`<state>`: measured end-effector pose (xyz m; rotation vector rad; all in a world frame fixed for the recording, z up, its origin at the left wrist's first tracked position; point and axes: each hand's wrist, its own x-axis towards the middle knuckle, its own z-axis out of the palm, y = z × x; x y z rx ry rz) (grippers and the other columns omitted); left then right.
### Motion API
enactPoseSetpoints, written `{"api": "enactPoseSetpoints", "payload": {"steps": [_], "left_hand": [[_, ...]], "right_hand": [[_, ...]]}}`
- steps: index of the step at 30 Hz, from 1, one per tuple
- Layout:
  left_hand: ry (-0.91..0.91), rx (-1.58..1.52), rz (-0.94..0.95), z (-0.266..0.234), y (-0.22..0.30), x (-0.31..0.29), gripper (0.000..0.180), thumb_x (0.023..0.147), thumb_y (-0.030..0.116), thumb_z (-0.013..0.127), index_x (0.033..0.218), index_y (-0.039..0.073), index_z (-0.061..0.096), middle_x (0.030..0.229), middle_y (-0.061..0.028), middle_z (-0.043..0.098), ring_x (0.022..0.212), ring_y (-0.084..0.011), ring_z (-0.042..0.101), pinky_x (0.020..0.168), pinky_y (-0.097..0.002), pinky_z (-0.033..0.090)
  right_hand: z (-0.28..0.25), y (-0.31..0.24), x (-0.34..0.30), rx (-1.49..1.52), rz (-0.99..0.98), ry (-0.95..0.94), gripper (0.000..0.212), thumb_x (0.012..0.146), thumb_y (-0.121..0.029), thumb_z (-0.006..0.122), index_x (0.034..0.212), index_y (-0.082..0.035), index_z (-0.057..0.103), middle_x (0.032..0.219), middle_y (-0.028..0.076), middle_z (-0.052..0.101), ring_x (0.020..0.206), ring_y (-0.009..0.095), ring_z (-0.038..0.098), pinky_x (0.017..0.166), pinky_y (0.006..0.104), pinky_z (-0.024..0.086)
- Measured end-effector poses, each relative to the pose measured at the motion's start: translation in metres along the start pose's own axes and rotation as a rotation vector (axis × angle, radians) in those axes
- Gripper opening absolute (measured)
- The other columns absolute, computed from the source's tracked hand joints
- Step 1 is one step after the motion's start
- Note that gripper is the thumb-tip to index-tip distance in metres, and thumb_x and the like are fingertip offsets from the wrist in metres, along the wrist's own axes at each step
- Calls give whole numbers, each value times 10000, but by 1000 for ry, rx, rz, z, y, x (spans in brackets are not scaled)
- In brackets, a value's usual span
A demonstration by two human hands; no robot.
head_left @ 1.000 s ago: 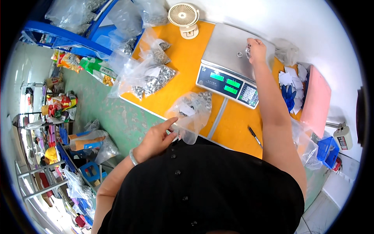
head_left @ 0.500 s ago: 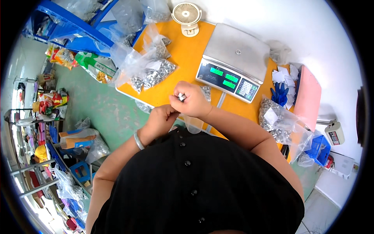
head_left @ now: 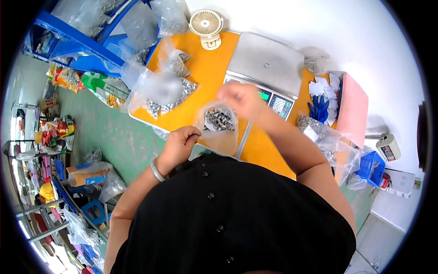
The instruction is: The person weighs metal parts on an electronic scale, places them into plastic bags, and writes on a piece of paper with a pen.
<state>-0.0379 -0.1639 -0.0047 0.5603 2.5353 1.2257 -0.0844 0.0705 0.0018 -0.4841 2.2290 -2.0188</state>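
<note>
My left hand (head_left: 180,142) is closed, thumb and fingers pinching the rim of a clear plastic bag (head_left: 223,142). The bag gapes wide in front of my body, and small metal rings (head_left: 220,119) with a scrap of white paper lie inside. Above the bag's far right side is my right hand (head_left: 245,99), smeared by motion, so its fingers cannot be made out. It partly hides the display of a counting scale (head_left: 264,57). One small metal ring (head_left: 267,64) rests on the scale's steel plate.
More bags of metal rings (head_left: 180,96) lie on the yellow table (head_left: 207,52) at left. A small fan (head_left: 206,27) stands at the back. Right of the scale are paper slips, blue gloves (head_left: 319,109), another ring bag (head_left: 315,132) and a pink board (head_left: 351,109). Blue shelving (head_left: 77,39) borders the table's left.
My hands have parted: the right moved up and right, the left slightly down and left. The ring bag between them now shows wide open. The whole view has shifted a little.
</note>
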Motion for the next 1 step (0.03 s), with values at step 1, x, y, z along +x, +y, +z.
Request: {"api": "enactPoseSetpoints", "payload": {"steps": [1], "left_hand": [[-24, 6, -11, 1, 1, 3, 71, 795, 8, 557, 854, 8, 597, 725, -54, 613, 655, -119, 588, 603, -242, 466]], "right_hand": [[-27, 5, 14, -108, -121, 124, 150, 848, -175, 554, 931, -67, 615, 903, 84, 634, 871, 184, 608, 774, 345, 482]]}}
